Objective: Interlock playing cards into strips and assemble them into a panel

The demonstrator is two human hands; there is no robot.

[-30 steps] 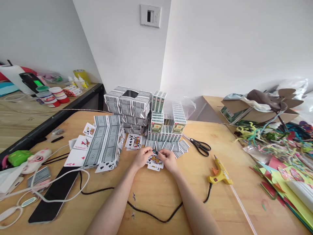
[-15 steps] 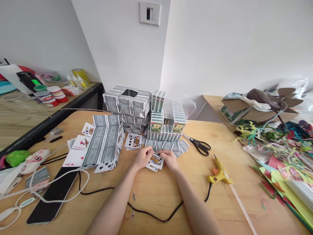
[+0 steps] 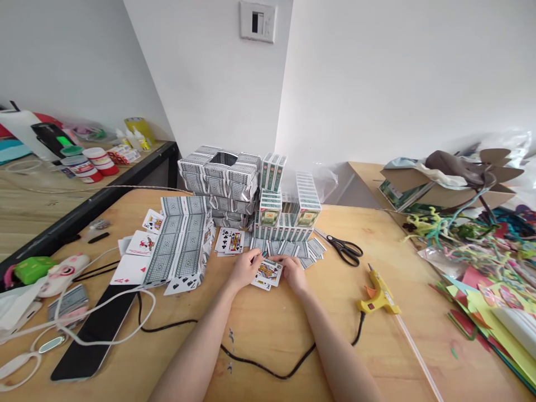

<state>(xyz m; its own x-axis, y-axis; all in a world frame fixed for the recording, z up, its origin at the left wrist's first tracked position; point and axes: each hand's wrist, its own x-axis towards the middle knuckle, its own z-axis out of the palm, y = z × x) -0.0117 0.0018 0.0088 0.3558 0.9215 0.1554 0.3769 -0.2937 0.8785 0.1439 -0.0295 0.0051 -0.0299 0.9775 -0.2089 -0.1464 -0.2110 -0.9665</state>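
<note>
My left hand (image 3: 245, 269) is closed, fingertips pinched by a small dark edge that I cannot make out. My right hand (image 3: 294, 272) faces it across a short gap, fingers bent together at the upper right corner of a queen playing card (image 3: 269, 271). Whether they grip anything is unclear. Beneath the queen, a king card (image 3: 260, 285) sticks out toward me. Face-down playing cards (image 3: 288, 249) lie spread just beyond both hands. Behind them stands a structure of stacked card boxes (image 3: 283, 231). Farther left is a pair of jack and ten cards (image 3: 230, 241).
A block covered in card backs (image 3: 220, 178) stands at the back. Left are a folded panel of cards (image 3: 178, 240), a phone (image 3: 94, 335) and white cable. To the right lie black scissors (image 3: 345, 249) and a yellow glue gun (image 3: 379, 296); its black cord (image 3: 268, 371) crosses under my forearms.
My right fingers have drawn slightly away from my left fingertips, uncovering the queen card's upper right corner. My left hand stays nearly still. The whole view has shifted a little.
</note>
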